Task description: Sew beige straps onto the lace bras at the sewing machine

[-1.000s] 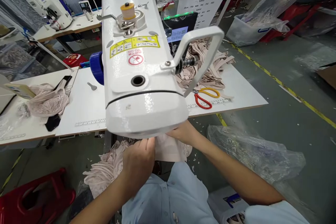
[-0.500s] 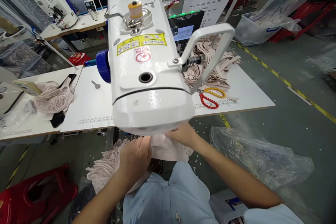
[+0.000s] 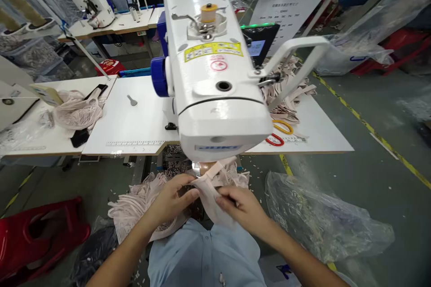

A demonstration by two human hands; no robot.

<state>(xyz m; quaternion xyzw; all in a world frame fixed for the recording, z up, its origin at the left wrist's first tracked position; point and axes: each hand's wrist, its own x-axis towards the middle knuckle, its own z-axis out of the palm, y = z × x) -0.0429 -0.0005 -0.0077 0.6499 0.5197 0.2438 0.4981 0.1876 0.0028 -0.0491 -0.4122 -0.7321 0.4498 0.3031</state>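
You have the cloth (image 3: 208,195) in both hands, just off the table's (image 3: 138,119) near edge, in front of and below the blunt end of the machine (image 3: 222,130). Your left hand (image 3: 175,198) pinches its left edge narrowly, thumb against finger; your right hand (image 3: 240,208) grips its right side, thumb and fingers closed on the fold. The upper end slants up and to the right; the lower part hangs toward your shirt (image 3: 202,251).

To handle it well, hold the pinches light and spread the edge evenly between them, so that the layers lie flat without stretching; soft cloth like this would probably pucker if pulled. Your fingertips are best set back from the metal parts under the machine, which the view shows poorly. Mind the lace pile (image 3: 129,215) by your left wrist: its loose edges could catch in the work. The scissors (image 3: 282,132) lie at the table's near edge, right of the machine, with the strips (image 3: 286,104) behind them.
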